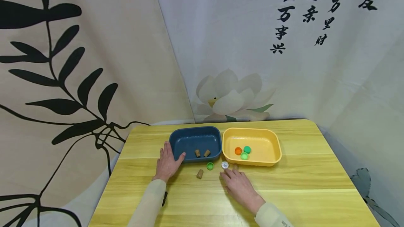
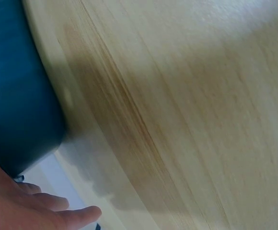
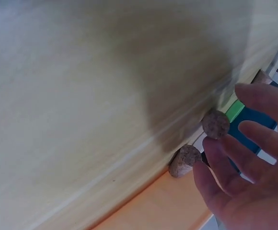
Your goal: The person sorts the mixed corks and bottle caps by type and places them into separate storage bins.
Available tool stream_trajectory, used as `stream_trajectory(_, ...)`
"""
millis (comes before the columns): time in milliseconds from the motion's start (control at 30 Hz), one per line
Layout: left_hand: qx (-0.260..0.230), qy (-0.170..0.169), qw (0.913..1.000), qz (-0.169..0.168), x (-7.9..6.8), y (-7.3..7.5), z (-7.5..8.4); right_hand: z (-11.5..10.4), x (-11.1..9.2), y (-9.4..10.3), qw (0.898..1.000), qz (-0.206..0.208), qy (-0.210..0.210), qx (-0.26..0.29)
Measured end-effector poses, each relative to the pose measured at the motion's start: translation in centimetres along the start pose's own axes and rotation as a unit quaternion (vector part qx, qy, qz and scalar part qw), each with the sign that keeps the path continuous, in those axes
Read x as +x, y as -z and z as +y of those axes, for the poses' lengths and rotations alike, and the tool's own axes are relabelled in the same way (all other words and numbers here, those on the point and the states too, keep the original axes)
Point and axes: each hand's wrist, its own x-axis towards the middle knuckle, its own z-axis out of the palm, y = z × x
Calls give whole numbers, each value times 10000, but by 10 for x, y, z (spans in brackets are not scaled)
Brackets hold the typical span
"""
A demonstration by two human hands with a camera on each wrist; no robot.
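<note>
My left hand lies along the left side of the blue tray, thumb spread over its front left corner. Two corks sit inside that tray. In front of the yellow tray, my right hand hovers low with fingers loosely extended. The right wrist view shows one cork close to its fingertips and a second cork beside the outer fingers; whether either is touched I cannot tell. Between the hands are a green bottle cap, a white cap and another cork.
Inside the yellow tray are an orange cap, a dark green cap and a light green cap. Both trays stand side by side near the back edge of the wooden table. A printed cloth hangs behind.
</note>
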Motion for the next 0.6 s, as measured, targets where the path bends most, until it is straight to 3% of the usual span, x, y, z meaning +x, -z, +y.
stream_trajectory(367, 39, -31, 10000, 43, -1, 0, 0, 1, -4, 0, 9997, -197, -112, 0)
stream_trajectory(600, -26, -82, 9999, 76, -1, -1, -1, 5, -8, 3, 9985, -544, -80, -60)
